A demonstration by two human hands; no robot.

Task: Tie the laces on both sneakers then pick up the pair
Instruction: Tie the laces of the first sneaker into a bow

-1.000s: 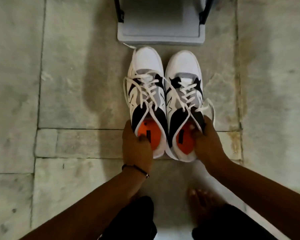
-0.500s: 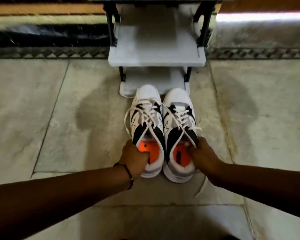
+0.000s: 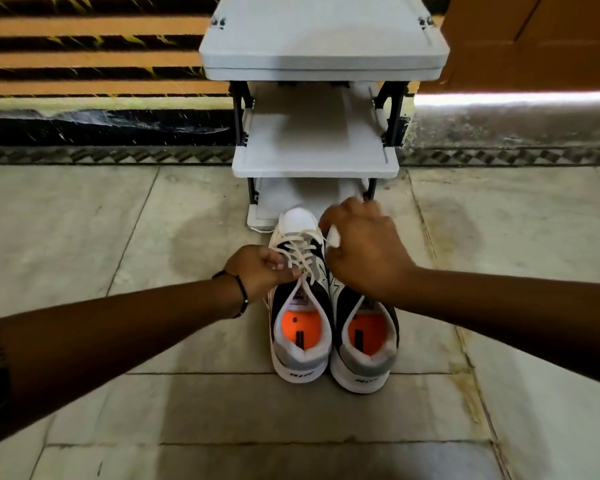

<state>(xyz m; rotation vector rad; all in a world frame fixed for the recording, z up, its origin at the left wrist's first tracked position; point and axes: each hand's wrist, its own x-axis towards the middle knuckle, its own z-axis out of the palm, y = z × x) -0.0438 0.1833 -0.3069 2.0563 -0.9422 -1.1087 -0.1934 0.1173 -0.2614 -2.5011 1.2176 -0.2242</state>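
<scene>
Two sneakers sat side by side on the stone tile floor (image 3: 118, 220), heels toward the camera, toes touching the bottom shelf of a grey plastic rack (image 3: 314, 157). Left sneaker (image 3: 300, 327): white, black and grey, orange insole showing, white laces (image 3: 300, 252) loose and untied across the tongue. Right sneaker (image 3: 362, 344): same colours, orange insole showing, its front half hidden under a hand.

Left hand (image 3: 258, 270) was at the left side of the left sneaker's lacing, fingers closed, pinching a lace strand near the top eyelets. A thin black bracelet (image 3: 241, 294) sat on that wrist. Right hand (image 3: 364, 247) was above the right sneaker's forefoot, fingers curled downward, fingertips at a lace strand between the two shoes; it looked like a pinch on the lace but motion blur made the grip unclear.

Both forearms reached in from the lower corners. The rack had three grey shelves on black posts. Behind it ran a dark wall base with a patterned strip, orange and black stripes at upper left, a brown panel at upper right.
</scene>
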